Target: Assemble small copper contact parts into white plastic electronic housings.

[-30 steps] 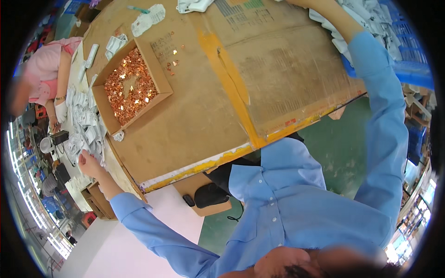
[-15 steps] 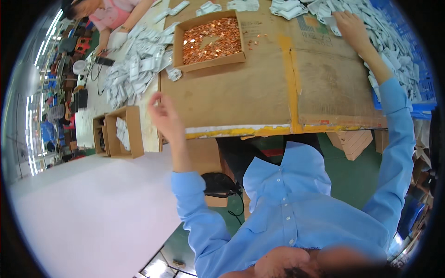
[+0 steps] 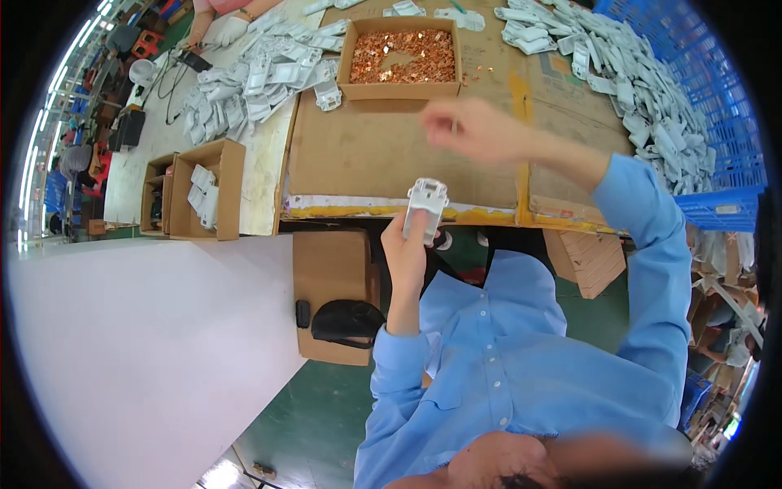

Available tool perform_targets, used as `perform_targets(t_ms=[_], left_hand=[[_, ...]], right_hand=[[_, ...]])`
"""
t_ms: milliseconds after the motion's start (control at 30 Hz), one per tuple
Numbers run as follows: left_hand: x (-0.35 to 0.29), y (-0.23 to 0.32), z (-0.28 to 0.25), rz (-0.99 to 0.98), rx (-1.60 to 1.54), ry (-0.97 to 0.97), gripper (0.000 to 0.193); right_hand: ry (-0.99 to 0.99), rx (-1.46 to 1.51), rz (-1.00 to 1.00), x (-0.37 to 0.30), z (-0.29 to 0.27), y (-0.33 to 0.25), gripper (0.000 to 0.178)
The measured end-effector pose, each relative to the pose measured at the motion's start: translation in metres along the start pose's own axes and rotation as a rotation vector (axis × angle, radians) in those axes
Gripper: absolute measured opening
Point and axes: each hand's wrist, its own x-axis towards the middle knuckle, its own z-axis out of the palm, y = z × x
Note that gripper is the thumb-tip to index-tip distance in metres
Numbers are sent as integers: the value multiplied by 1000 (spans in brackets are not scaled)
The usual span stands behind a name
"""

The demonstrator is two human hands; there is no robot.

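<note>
In my left hand (image 3: 405,257) is a white plastic housing (image 3: 427,200), held upright just off the table's front edge with the thumb across its face. My right hand (image 3: 472,130) hangs over the cardboard tabletop, just in front of a shallow cardboard box (image 3: 399,91). Its fingers are bent and smeared by motion, so whether they hold anything is unclear. Small copper-coloured metal pieces (image 3: 407,49) fill that box, and a few lie loose beside it.
White housings (image 3: 603,65) are heaped at the right against a blue plastic crate (image 3: 717,210). Another heap (image 3: 269,77) covers the left table. A divided carton (image 3: 224,191) stands at its near end. Across from me sits another person, whose gloved hand (image 3: 226,31) shows.
My right hand has come from the right-hand heap to the middle, near the copper box. My left hand has moved right and closed on a white housing. My view has shifted.
</note>
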Motion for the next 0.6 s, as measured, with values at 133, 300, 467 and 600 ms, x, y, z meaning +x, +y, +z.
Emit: perform_targets(t_ms=[133, 300, 467, 600], left_hand=[[-17, -11, -1, -47, -227, 76, 22], [-23, -9, -1, -118, -330, 20, 21], [1, 1, -2, -162, -348, -27, 28], [22, 10, 0, -219, -335, -65, 30]], right_hand=[[224, -363, -40, 76, -50, 61, 17], [147, -804, 29, 149, -57, 111, 13], [21, -880, 86, 174, -54, 127, 10], [-12, -924, 56, 179, -50, 142, 9]])
